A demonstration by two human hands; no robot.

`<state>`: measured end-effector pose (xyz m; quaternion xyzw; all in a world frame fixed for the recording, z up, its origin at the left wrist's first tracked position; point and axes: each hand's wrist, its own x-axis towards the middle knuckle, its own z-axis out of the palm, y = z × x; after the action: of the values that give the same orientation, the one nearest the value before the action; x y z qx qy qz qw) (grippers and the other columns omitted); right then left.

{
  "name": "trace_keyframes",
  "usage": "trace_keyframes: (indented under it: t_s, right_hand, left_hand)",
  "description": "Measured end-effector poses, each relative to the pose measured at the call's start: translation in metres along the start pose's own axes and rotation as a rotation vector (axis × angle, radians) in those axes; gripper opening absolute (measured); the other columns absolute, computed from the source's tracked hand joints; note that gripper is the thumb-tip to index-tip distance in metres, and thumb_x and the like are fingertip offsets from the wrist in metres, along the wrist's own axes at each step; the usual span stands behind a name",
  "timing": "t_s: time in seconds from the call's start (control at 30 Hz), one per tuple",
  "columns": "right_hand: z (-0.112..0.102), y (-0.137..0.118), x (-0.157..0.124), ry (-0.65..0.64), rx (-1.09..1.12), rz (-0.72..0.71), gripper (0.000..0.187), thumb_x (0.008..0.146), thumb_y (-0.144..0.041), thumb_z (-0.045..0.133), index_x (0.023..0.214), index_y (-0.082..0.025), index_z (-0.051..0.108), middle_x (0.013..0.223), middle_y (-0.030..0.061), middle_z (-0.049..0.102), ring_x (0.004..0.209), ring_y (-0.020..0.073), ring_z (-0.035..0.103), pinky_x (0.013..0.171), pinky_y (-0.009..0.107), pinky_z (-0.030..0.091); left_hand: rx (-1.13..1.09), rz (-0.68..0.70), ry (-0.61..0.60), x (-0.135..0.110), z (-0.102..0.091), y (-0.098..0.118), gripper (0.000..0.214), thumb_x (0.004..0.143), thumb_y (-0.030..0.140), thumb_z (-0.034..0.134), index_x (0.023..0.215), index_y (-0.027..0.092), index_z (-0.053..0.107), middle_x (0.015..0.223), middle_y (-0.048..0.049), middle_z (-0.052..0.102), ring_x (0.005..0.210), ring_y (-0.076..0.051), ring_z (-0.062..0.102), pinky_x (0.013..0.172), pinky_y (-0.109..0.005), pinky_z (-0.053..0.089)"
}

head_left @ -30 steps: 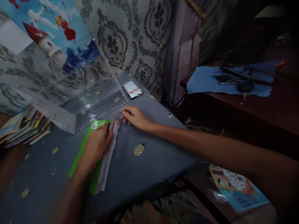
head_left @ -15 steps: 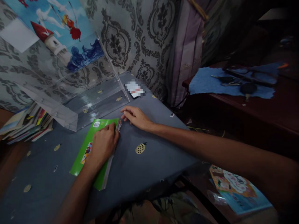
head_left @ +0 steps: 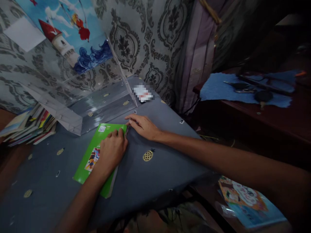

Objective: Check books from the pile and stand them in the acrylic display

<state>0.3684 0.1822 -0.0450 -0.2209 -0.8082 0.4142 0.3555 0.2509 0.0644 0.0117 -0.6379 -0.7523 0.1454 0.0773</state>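
A green book (head_left: 81, 171) with a barcode and a small colour picture on its cover lies at a slant on the grey tablecloth. My left hand (head_left: 113, 145) rests over it, fingers bent on the cover and thumb at the page edge, gripping it against the table. At the book's upper right corner is my right hand (head_left: 145, 127), with its index finger stretched out and thumb apart from it. Its fingertips are at or very near the corner; whether they touch the pages I cannot tell.
Behind the book stands a clear plastic stand (head_left: 75, 124). Stacked books (head_left: 31, 124) lie at the left, and a phone-like item (head_left: 143, 93), pixelated, lies near the wall. On a dark side table, a blue cloth (head_left: 211, 87) bears scissors and glasses. Below right lies a colourful booklet (head_left: 252, 200).
My left hand has shifted slightly up and right over the book, its fingers more spread. My right fingertips are closer to the book's corner. The whole view has shifted a little.
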Motion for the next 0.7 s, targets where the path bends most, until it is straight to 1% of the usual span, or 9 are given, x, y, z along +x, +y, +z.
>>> trace_keyframes:
  t_s: [0.17, 0.27, 0.33, 0.37, 0.43, 0.5, 0.6, 0.67, 0.7]
  right_hand:
    - [0.003, 0.002, -0.002, -0.057, -0.160, -0.033, 0.027, 0.099, -0.018, 0.047, 0.119, -0.019, 0.065, 0.108, 0.0086, 0.073, 0.098, 0.0202, 0.066, 0.093, 0.037, 0.048]
    - [0.005, 0.001, -0.005, -0.087, -0.235, -0.040, 0.027, 0.100, -0.018, 0.047, 0.120, -0.017, 0.065, 0.107, 0.0107, 0.072, 0.098, 0.0212, 0.065, 0.092, 0.037, 0.049]
    - [0.005, -0.001, -0.008, -0.111, -0.265, -0.047, 0.025, 0.101, -0.019, 0.047, 0.119, -0.017, 0.065, 0.104, 0.0103, 0.071, 0.096, 0.0206, 0.065, 0.090, 0.035, 0.048]
    - [0.004, -0.002, -0.010, -0.121, -0.273, -0.053, 0.024, 0.101, -0.019, 0.047, 0.117, -0.017, 0.065, 0.103, 0.0095, 0.070, 0.095, 0.0200, 0.064, 0.089, 0.034, 0.048]
    - [0.004, -0.004, -0.012, -0.139, -0.284, -0.063, 0.022, 0.102, -0.018, 0.047, 0.115, -0.019, 0.065, 0.101, 0.0076, 0.070, 0.093, 0.0187, 0.064, 0.088, 0.032, 0.048]
    - [0.003, -0.006, -0.014, -0.161, -0.302, -0.070, 0.021, 0.102, -0.018, 0.047, 0.114, -0.020, 0.064, 0.098, 0.0064, 0.069, 0.091, 0.0181, 0.063, 0.085, 0.031, 0.048]
    - [0.003, -0.010, -0.017, -0.199, -0.331, -0.082, 0.023, 0.101, -0.018, 0.046, 0.118, -0.020, 0.061, 0.099, 0.0068, 0.069, 0.090, 0.0188, 0.064, 0.085, 0.031, 0.049]
    - [0.003, -0.013, -0.019, -0.215, -0.340, -0.097, 0.025, 0.101, -0.018, 0.047, 0.123, -0.019, 0.059, 0.103, 0.0081, 0.069, 0.094, 0.0201, 0.064, 0.087, 0.033, 0.050]
    - [0.004, -0.015, -0.020, -0.223, -0.345, -0.106, 0.027, 0.101, -0.018, 0.047, 0.125, -0.019, 0.058, 0.105, 0.0090, 0.069, 0.097, 0.0210, 0.065, 0.089, 0.034, 0.050]
  left_hand:
    - [-0.009, 0.005, 0.012, -0.001, 0.002, 0.003, 0.034, 0.101, 0.025, 0.039, 0.124, 0.011, 0.060, 0.113, -0.0194, 0.069, 0.101, -0.031, 0.069, 0.072, -0.037, 0.057]
    - [-0.022, 0.011, 0.009, -0.002, 0.003, 0.002, 0.036, 0.102, 0.026, 0.037, 0.128, 0.011, 0.059, 0.115, -0.0199, 0.068, 0.104, -0.033, 0.069, 0.073, -0.039, 0.058]
    - [-0.038, 0.032, -0.003, -0.003, 0.004, -0.001, 0.037, 0.103, 0.027, 0.039, 0.130, 0.011, 0.058, 0.119, -0.0198, 0.068, 0.108, -0.033, 0.068, 0.077, -0.040, 0.059]
    - [-0.054, 0.054, -0.004, -0.004, 0.005, -0.005, 0.038, 0.102, 0.029, 0.041, 0.131, 0.012, 0.058, 0.124, -0.0198, 0.067, 0.112, -0.033, 0.067, 0.082, -0.041, 0.059]
    - [-0.107, 0.130, 0.007, -0.010, 0.011, -0.019, 0.042, 0.100, 0.035, 0.048, 0.136, 0.014, 0.056, 0.139, -0.0190, 0.060, 0.126, -0.034, 0.060, 0.096, -0.044, 0.055]
    - [-0.203, 0.235, 0.026, -0.020, 0.022, -0.039, 0.054, 0.097, 0.047, 0.054, 0.144, 0.019, 0.051, 0.153, -0.0159, 0.049, 0.140, -0.033, 0.048, 0.109, -0.046, 0.048]
    - [-0.349, 0.378, 0.005, -0.047, 0.044, -0.078, 0.069, 0.094, 0.063, 0.051, 0.154, 0.030, 0.039, 0.161, -0.0083, 0.038, 0.145, -0.031, 0.041, 0.115, -0.049, 0.042]
    - [-0.405, 0.473, -0.015, -0.071, 0.059, -0.101, 0.078, 0.088, 0.070, 0.054, 0.156, 0.039, 0.032, 0.163, -0.0043, 0.034, 0.147, -0.031, 0.038, 0.117, -0.050, 0.038]
    - [-0.425, 0.512, 0.000, -0.083, 0.066, -0.109, 0.085, 0.084, 0.073, 0.058, 0.157, 0.042, 0.028, 0.163, -0.0036, 0.033, 0.147, -0.032, 0.038, 0.118, -0.050, 0.038]
